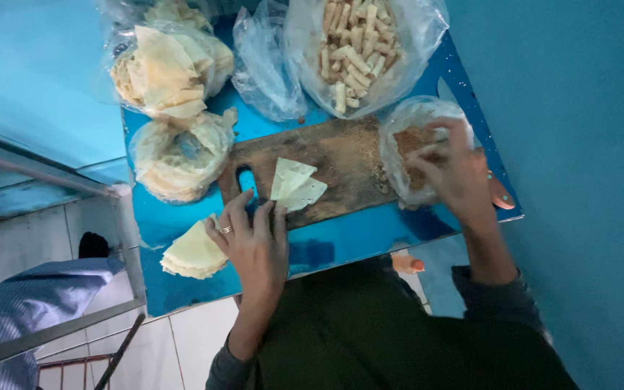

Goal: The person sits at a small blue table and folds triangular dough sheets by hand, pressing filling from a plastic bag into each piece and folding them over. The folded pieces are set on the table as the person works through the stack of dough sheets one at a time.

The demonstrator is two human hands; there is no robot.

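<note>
On the blue counter (341, 242) lies one worn wooden board (341, 155) bearing two thin, pale triangular wrappers (294, 184). The left hand (254, 238), fingers spread flat, presses the board's near edge beside them. The right hand (453, 170) reaches into one clear bag of brown filling (409, 126) at the right edge; whether it grips anything cannot be told. One loose wrapper stack (193, 253) sits at the near left edge; two bagged stacks (175, 108) lie behind, and one bag of rolled sticks (359, 50) at the far edge.

A single head-worn camera looks almost straight down, fairly close, onto the wooden board (319, 162) on a blue table (355, 238); the wearer's body fills the frame's lower edge below the board.
</note>
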